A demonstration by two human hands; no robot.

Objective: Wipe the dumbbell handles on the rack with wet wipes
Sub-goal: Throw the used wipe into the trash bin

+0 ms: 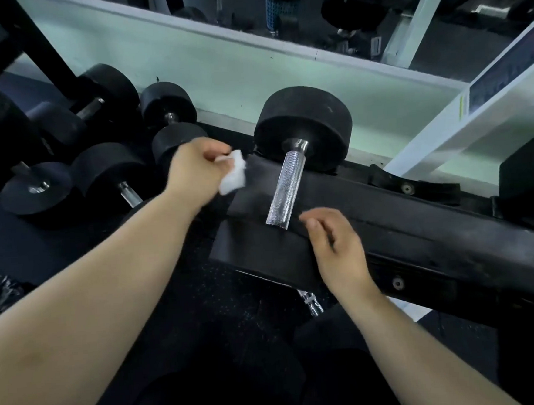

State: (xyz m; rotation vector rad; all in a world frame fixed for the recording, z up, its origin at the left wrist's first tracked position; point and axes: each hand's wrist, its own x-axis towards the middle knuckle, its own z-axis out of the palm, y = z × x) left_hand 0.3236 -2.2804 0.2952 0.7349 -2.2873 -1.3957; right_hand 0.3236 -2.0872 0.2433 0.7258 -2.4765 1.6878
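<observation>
The left hand (194, 172) pinches a crumpled white wipe (234, 176) just left of the dumbbell (304, 127), which lies across the rack (419, 223) at its left end, black head at the back edge. Its knurled steel handle (285, 191) runs toward the front rail, and the wipe is near it but not touching. The right hand (335, 245) hangs loose and grips nothing, over the front rail just beside the handle's near end; more dumbbells (108, 172) sit on the floor to the left.
</observation>
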